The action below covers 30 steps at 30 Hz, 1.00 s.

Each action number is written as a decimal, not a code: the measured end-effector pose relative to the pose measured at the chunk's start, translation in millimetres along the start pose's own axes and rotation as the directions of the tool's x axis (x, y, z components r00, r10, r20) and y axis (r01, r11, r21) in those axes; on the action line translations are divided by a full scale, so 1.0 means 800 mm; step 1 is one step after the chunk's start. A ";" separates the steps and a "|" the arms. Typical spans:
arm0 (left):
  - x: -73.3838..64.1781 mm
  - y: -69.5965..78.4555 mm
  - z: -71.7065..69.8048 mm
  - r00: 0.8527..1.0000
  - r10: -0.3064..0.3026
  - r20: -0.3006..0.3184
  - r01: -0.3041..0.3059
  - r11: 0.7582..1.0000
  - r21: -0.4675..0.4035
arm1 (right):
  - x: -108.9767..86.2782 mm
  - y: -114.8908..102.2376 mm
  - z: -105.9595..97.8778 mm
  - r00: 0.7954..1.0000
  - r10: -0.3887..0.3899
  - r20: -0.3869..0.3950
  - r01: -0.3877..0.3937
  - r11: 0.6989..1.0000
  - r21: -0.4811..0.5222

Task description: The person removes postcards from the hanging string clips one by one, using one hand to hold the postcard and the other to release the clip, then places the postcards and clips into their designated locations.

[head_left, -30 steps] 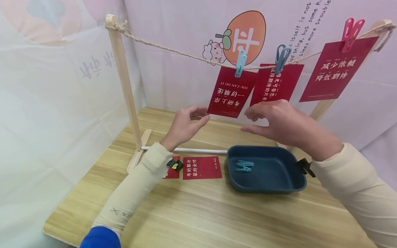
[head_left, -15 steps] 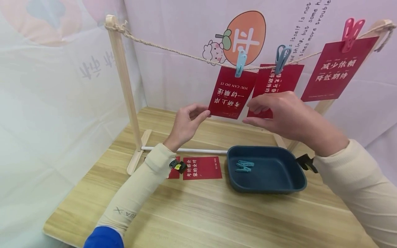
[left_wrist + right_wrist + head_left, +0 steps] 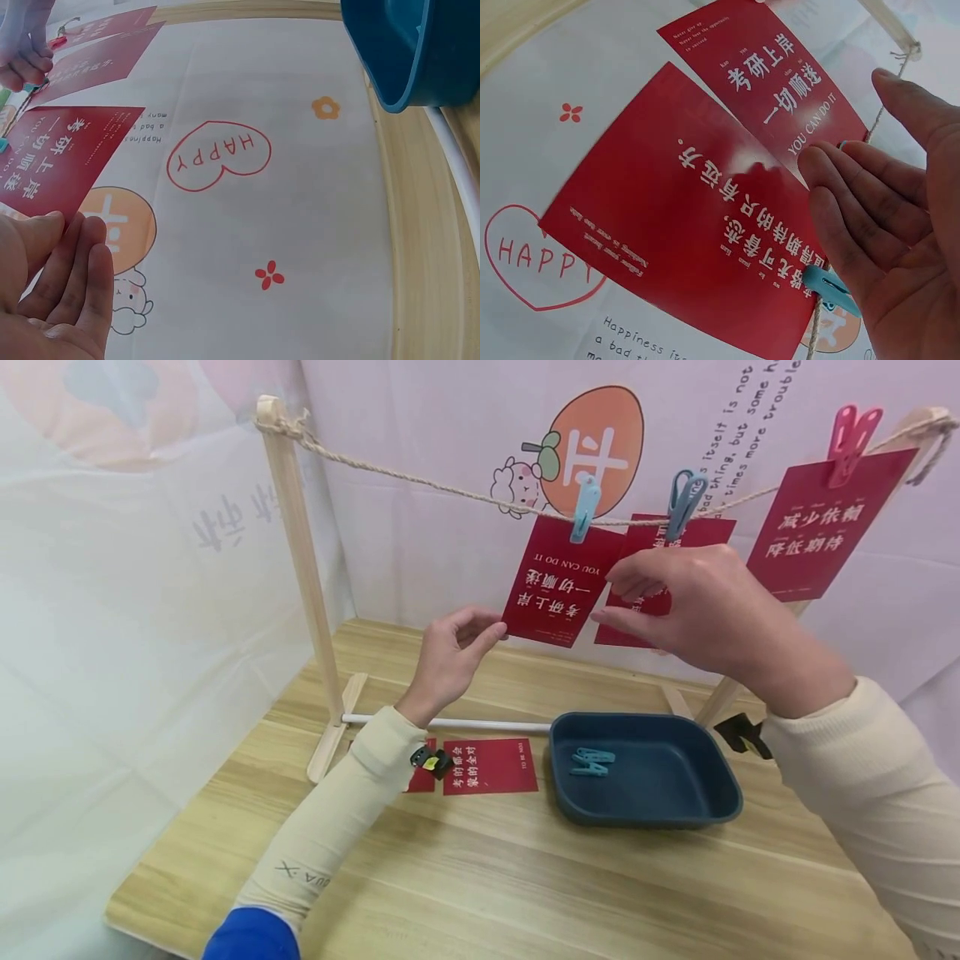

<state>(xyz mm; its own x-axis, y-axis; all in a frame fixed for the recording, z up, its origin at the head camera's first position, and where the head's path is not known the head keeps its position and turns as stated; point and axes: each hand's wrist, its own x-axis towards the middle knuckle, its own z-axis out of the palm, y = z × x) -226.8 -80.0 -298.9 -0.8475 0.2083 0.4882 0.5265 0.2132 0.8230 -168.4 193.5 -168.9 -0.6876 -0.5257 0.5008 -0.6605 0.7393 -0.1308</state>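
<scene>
A red printed card [image 3: 555, 585] hangs from a rope [image 3: 420, 485] by a light blue clothespin [image 3: 587, 510]. My left hand [image 3: 448, 660] pinches its lower left corner between thumb and finger; the left wrist view shows this hold on the card [image 3: 64, 157]. Raised near that card's right edge, my right hand [image 3: 708, 610] holds nothing, its fingers relaxed and the thumb apart. It partly covers a second red card [image 3: 626, 631], clipped by a darker blue clothespin [image 3: 684, 506]. In the right wrist view the second card [image 3: 667, 202] overlaps the first card.
A third red card [image 3: 817, 527] hangs at the right under a pink clothespin [image 3: 847, 443]. Wooden posts [image 3: 296, 543] carry the rope. On the table [image 3: 465, 868] are a dark blue tray [image 3: 652, 814] with several teal clothespins [image 3: 591, 762] and red cards [image 3: 491, 767] lying flat.
My left hand has closed from beside the first card onto its corner. My right hand has risen along the cards, toward the rope.
</scene>
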 end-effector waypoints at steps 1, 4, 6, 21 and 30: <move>0.000 0.001 0.000 1.000 0.005 -0.005 -0.005 1.000 0.004 | 0.001 0.000 -0.001 1.000 0.001 -0.008 -0.001 1.000 -0.007; 0.002 0.002 0.000 1.000 0.020 -0.018 -0.020 1.000 0.012 | 0.003 -0.001 -0.004 1.000 0.002 -0.030 -0.003 1.000 -0.014; 0.002 0.002 0.000 0.999 0.026 -0.024 -0.026 1.000 0.013 | 0.005 -0.002 -0.006 0.999 0.008 -0.047 -0.009 1.000 -0.019; 0.003 0.004 -0.005 0.998 0.043 -0.051 -0.043 0.999 -0.007 | 0.025 -0.004 -0.019 0.988 0.038 -0.148 -0.043 0.999 -0.031; 0.002 0.005 -0.007 0.998 0.053 -0.044 -0.054 0.998 -0.015 | 0.039 -0.004 -0.024 0.985 0.058 -0.163 -0.066 0.997 -0.042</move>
<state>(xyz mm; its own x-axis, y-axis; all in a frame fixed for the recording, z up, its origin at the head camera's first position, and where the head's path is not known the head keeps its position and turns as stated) -226.8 -84.5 -293.2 -0.8204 0.1769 0.5437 0.5704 0.1873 0.7997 -181.8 182.5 -136.4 -0.6666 -0.4062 0.6250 -0.6007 0.7892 -0.1278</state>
